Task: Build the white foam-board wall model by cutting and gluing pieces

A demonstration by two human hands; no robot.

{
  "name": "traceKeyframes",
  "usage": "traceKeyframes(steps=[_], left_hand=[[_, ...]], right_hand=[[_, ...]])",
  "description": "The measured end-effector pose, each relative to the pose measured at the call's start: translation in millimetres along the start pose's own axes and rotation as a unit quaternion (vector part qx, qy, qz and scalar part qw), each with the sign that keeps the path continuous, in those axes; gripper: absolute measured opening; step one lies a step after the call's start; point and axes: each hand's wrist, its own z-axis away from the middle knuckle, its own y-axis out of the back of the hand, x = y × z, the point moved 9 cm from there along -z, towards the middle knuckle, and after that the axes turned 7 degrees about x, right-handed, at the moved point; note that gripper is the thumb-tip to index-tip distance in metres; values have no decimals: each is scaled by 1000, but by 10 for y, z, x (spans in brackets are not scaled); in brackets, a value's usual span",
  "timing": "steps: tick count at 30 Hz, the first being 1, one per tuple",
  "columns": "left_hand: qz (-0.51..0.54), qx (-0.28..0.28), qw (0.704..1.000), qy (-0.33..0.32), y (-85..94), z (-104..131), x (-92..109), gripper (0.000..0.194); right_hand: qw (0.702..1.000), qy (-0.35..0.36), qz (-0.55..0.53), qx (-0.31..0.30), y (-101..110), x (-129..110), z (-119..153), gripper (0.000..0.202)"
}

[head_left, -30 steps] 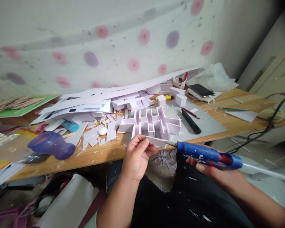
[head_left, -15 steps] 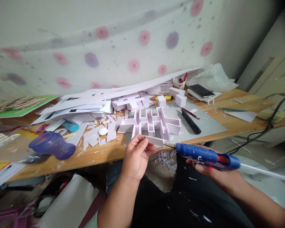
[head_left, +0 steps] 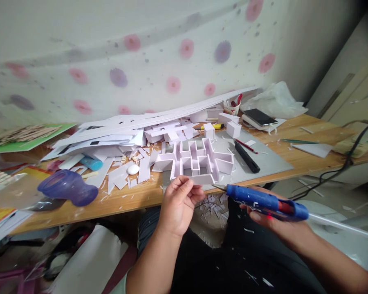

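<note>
Between the thumb and fingers of my left hand (head_left: 180, 200) is a narrow white foam board strip (head_left: 201, 179), held level in front of a white foam board model (head_left: 194, 160). That model has several open compartments with upright walls; from this angle I cannot tell whether the strip touches it. My right hand (head_left: 266, 218) is wrapped round a blue hot glue gun (head_left: 260, 199), with a clear glue stick (head_left: 340, 225) poking out of its back. The gun's metal nozzle points left, just off the strip's right end. Most fingers of my right hand are hidden beneath the gun.
The model stands on a grey cutting mat (head_left: 271, 157) beside a black cutter-like tool (head_left: 246, 156). White offcuts (head_left: 144, 169) and stacked sheets (head_left: 110, 132) cover the left and back. A purple translucent vessel (head_left: 69, 188) lies left; a black cable (head_left: 345, 163) hangs right.
The strip has shifted slightly up, closer to the model's front. Its right end has come away from the glue gun's nozzle, and a small gap now shows between them.
</note>
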Motion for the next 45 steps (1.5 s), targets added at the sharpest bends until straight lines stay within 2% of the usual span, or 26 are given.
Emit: traceKeyframes(steps=[5, 13, 20, 28, 36, 45], left_hand=[[3, 0, 1000, 8, -44, 54, -69, 20], [14, 19, 1000, 16, -56, 95, -154, 18], [38, 28, 999, 22, -45, 86, -184, 14], [31, 34, 999, 26, -41, 93, -174, 16], [33, 33, 999, 28, -29, 78, -188, 14], [12, 26, 999, 24, -21, 53, -187, 14]], right_hand=[[1000, 7, 27, 5, 17, -11, -12, 22], [992, 107, 69, -17, -94, -287, -9, 26], [981, 175, 75, -33, -161, -369, 20, 18], [968, 221, 119, -9, -95, -345, 10, 14], [955, 250, 157, 43, 18, -410, -19, 16], [951, 243, 170, 91, 142, -334, -43, 14]])
